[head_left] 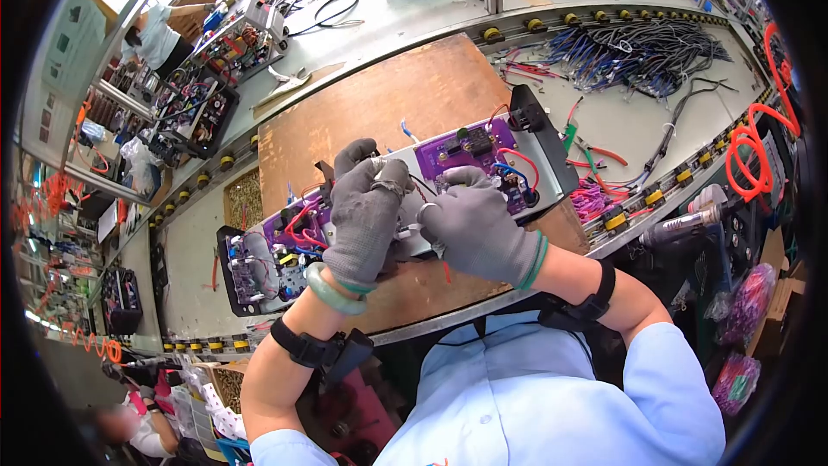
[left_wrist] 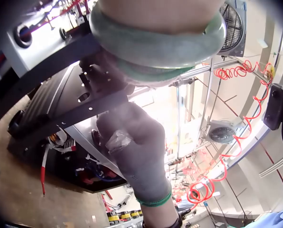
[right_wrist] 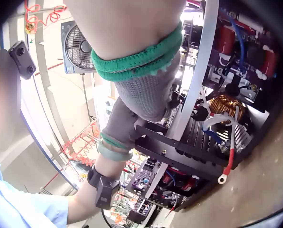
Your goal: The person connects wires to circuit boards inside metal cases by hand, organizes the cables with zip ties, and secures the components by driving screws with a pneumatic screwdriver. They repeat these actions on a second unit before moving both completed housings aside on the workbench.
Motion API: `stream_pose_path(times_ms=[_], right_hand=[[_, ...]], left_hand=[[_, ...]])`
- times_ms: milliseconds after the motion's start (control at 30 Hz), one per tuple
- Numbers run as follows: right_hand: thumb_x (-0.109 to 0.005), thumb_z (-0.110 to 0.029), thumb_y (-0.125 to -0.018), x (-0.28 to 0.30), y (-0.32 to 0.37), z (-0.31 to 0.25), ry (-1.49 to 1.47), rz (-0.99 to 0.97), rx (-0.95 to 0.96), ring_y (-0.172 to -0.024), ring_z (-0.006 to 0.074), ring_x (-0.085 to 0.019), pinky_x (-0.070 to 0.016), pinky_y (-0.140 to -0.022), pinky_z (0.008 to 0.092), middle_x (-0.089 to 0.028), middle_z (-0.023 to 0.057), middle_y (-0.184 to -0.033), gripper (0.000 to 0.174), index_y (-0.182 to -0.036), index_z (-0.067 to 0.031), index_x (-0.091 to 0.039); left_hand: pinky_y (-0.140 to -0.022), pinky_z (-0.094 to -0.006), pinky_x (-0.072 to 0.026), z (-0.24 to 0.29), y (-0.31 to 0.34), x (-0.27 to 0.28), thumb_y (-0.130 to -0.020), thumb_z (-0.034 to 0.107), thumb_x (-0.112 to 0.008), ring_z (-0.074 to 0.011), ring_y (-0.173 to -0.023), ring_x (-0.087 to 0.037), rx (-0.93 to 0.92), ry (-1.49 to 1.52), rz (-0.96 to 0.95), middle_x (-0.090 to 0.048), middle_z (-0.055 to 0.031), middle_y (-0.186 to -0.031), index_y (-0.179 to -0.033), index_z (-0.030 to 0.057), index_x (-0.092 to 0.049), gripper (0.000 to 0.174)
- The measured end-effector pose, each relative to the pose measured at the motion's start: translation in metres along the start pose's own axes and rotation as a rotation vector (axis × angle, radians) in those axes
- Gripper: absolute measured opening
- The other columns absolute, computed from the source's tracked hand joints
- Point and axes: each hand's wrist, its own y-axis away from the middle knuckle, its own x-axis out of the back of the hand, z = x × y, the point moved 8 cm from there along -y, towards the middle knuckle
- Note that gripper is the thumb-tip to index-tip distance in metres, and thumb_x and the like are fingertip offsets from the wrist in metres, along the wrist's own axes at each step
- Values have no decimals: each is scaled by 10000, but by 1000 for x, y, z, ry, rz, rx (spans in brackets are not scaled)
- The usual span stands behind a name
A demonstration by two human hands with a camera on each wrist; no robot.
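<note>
Both hands wear grey knit gloves and work close together over the middle of a long metal chassis [head_left: 545, 155] carrying purple circuit boards [head_left: 470, 148]. Thin dark wires [head_left: 421, 183] run between the fingers of the two hands. My left hand [head_left: 364, 220] pinches these wires at their left end, fingers curled. At their right end, my right hand [head_left: 485, 220] pinches them between thumb and forefinger. Its palm side faces the chassis, and the fingertips are partly hidden. From below, the right wrist view shows a copper coil [right_wrist: 227, 107] and a red-sleeved lead [right_wrist: 230, 159] with a ring lug.
A worn wooden board [head_left: 345, 112] lies under the chassis on the bench. Bundled black and blue cables [head_left: 638, 52] lie at the back right, with red and green-handled tools [head_left: 595, 154] nearer. A roller rail [head_left: 595, 17] curves behind. Another unit [head_left: 194, 116] stands at left.
</note>
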Motion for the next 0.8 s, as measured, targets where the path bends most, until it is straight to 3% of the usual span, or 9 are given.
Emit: stream_pose_path(times_ms=[167, 200, 233, 400, 533, 600, 667, 733, 800], right_hand=[[-618, -116, -820, 4, -2, -9, 17, 135, 29, -638, 238, -632, -485, -868, 424, -617, 40, -760, 163, -979, -83, -636], [-619, -115, -814, 5, -3, -11, 31, 189, 70, -633, 239, -628, -487, -859, 412, -617, 46, -768, 146, -955, -83, -636], [-619, -115, -814, 5, -4, -9, 34, 188, 67, -633, 239, -628, -487, -859, 412, -617, 46, -768, 146, -955, -83, -636], [-616, -85, -785, -5, -9, -10, -34, 38, 123, -619, 241, -627, -479, -831, 400, -615, 47, -753, 113, -898, -81, -620], [-632, -94, -769, -11, -14, -12, -10, 98, 127, -628, 240, -643, -476, -804, 394, -595, 43, -688, 119, -886, -80, -617], [-661, -101, -748, -11, -10, -5, -113, 101, 4, -647, 249, -659, -484, -793, 396, -594, 61, -660, 127, -867, -78, -622], [-678, -110, -747, -3, -7, -3, -143, 107, 18, -643, 266, -657, -495, -769, 403, -611, 70, -677, 130, -865, -85, -630], [-695, -118, -745, 13, -9, -4, -168, 111, 36, -639, 283, -654, -505, -746, 409, -628, 80, -694, 134, -862, -92, -637], [-724, -169, -778, 41, -5, 20, -292, 296, -286, -645, 318, -657, -519, -686, 428, -652, 93, -704, 141, -891, -106, -667]], left_hand=[[-961, -370, -455, 4, 1, -1, -929, 224, -642, -275, -1199, -514, -16, -52, 6, -489, -195, -1340, -867, -22, -729, 268], [-948, -338, -452, 6, 2, -1, -941, 220, -632, -228, -1155, -520, -21, -36, 16, -486, -152, -1302, -814, -11, -702, 273], [-934, -306, -448, 7, 2, -2, -953, 217, -623, -180, -1110, -527, -25, -20, 27, -483, -108, -1264, -761, 0, -676, 294], [-931, -303, -447, 5, 0, -2, -950, 206, -621, -172, -1134, -515, -25, -58, 37, -480, -104, -1272, -760, 9, -681, 280], [-929, -303, -447, 1, -1, -5, -945, 217, -623, -172, -1142, -518, 26, -10, 35, -472, -97, -1293, -772, 14, -691, 275], [-932, -304, -446, 3, 0, -6, -935, 214, -626, -177, -1144, -522, 10, -37, 35, -493, -102, -1273, -782, 13, -699, 264], [-935, -305, -446, 11, -2, -1, -926, 211, -629, -181, -1146, -526, -21, -63, 37, -514, -106, -1254, -791, 11, -708, 254], [-928, -314, -455, 25, -3, 5, -898, 207, -646, -196, -1118, -561, -55, -247, -96, -584, -119, -1175, -810, 2, -726, 237], [-906, -307, -468, 44, 7, 14, -881, 176, -652, -194, -1074, -597, -138, -392, -85, -638, -123, -1097, -825, -11, -735, 211]])
